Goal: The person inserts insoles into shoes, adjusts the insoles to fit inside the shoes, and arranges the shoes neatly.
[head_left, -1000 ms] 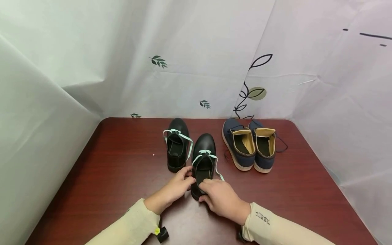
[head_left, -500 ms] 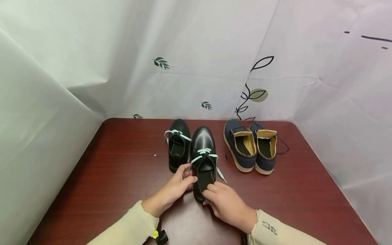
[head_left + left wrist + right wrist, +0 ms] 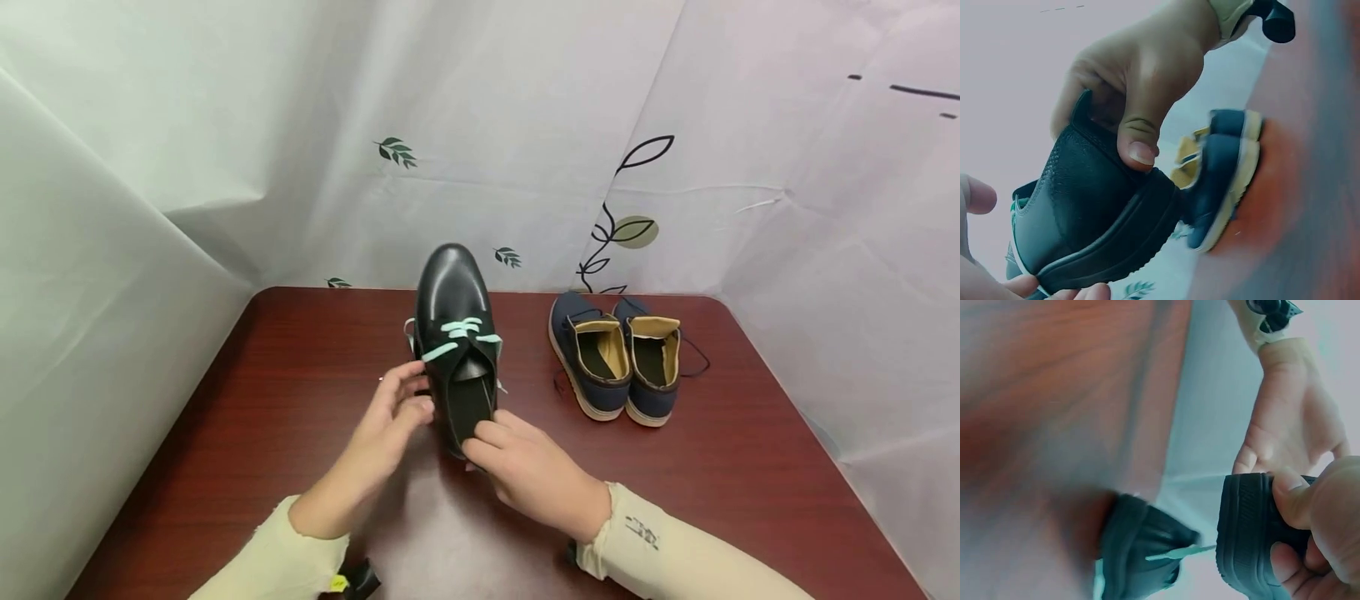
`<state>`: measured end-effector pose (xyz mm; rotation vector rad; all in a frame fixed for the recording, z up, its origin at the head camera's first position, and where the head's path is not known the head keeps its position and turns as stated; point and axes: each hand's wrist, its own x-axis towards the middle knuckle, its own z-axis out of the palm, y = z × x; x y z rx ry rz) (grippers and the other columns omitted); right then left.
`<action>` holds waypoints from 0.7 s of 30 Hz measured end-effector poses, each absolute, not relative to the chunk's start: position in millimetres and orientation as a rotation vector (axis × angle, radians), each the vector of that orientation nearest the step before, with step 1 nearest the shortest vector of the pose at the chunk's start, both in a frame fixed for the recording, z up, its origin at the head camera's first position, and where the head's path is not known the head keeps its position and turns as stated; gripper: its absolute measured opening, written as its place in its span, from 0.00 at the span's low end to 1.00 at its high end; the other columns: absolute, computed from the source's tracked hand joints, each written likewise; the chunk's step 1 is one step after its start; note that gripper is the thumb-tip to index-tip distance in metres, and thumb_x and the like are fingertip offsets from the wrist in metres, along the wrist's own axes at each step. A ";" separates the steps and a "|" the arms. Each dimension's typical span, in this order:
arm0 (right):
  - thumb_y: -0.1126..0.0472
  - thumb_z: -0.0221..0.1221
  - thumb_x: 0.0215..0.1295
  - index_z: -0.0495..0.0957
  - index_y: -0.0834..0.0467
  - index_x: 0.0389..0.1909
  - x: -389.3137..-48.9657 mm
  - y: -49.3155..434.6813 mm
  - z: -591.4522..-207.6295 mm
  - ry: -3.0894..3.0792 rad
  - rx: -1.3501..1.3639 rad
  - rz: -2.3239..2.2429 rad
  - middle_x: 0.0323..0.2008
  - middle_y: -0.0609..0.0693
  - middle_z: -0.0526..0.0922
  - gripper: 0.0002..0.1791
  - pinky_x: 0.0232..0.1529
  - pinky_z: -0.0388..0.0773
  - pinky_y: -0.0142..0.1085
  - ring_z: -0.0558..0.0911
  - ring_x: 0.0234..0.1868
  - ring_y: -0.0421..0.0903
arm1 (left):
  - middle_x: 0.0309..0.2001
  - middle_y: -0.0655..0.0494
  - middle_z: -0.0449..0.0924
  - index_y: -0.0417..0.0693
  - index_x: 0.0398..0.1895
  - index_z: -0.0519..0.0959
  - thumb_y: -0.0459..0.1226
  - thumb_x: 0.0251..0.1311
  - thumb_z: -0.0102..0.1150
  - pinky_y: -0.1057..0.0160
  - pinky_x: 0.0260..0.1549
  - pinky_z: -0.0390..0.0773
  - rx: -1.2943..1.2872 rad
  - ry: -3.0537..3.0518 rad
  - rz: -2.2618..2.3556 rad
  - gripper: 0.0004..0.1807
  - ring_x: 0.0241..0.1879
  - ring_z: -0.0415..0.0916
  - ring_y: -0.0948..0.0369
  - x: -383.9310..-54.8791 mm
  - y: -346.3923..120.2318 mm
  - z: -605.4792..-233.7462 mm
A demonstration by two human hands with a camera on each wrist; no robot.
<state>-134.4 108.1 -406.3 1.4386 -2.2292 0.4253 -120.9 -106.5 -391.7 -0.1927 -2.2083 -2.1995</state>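
A black leather lace-up shoe (image 3: 453,300) with pale mint laces is held up over the table, toe pointing away. My right hand (image 3: 528,467) grips it by the heel, thumb on the outer back and fingers inside the collar. At its left side is my left hand (image 3: 382,433). In the left wrist view, the left fingers (image 3: 1085,291) lie along the edge of the sole while the thumb stands apart. The matching black shoe (image 3: 1147,547) rests on the table, mostly hidden behind the raised one in the head view.
Two navy shoes with tan lining (image 3: 588,358) stand side by side at the table's right rear, laces trailing. The dark red table (image 3: 315,358) is bounded by white printed sheeting (image 3: 480,150) at the back and both sides.
The held black shoe has risen from the table and moved left and away, now covering its mate in the head view. Both hands have moved left with it.
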 end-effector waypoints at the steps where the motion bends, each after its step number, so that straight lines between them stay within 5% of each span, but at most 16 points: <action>1: 0.61 0.64 0.65 0.77 0.51 0.34 -135.6 103.4 -403.3 -2.222 1.444 0.423 0.32 0.42 0.72 0.05 0.37 0.72 0.33 0.71 0.35 0.43 | 0.60 0.37 0.69 0.35 0.69 0.60 0.28 0.66 0.47 0.67 0.48 0.77 -0.176 -2.172 -2.195 0.27 0.50 0.75 0.60 -119.8 -110.2 -387.9; 9: 0.67 0.61 0.62 0.76 0.52 0.34 -144.9 64.8 -381.8 -2.124 1.516 0.374 0.32 0.43 0.73 0.06 0.38 0.71 0.33 0.70 0.35 0.45 | 0.52 0.53 0.72 0.45 0.63 0.65 0.26 0.70 0.42 0.66 0.44 0.77 -0.087 -1.918 -2.174 0.20 0.45 0.76 0.62 -111.2 -140.3 -368.1; 15: 0.62 0.61 0.67 0.76 0.52 0.32 -150.6 34.2 -374.3 -2.070 1.508 0.372 0.30 0.42 0.72 0.05 0.37 0.68 0.31 0.67 0.33 0.44 | 0.54 0.55 0.71 0.48 0.64 0.66 0.27 0.71 0.41 0.67 0.46 0.71 -0.031 -1.828 -2.099 0.21 0.52 0.68 0.59 -111.4 -152.9 -361.7; 21: 0.60 0.62 0.68 0.78 0.52 0.33 -161.9 10.2 -375.6 -2.122 1.507 0.413 0.31 0.42 0.73 0.04 0.42 0.71 0.31 0.71 0.35 0.44 | 0.51 0.53 0.72 0.46 0.63 0.67 0.28 0.71 0.41 0.67 0.43 0.72 0.076 -1.831 -2.044 0.19 0.47 0.71 0.59 -123.0 -170.7 -365.4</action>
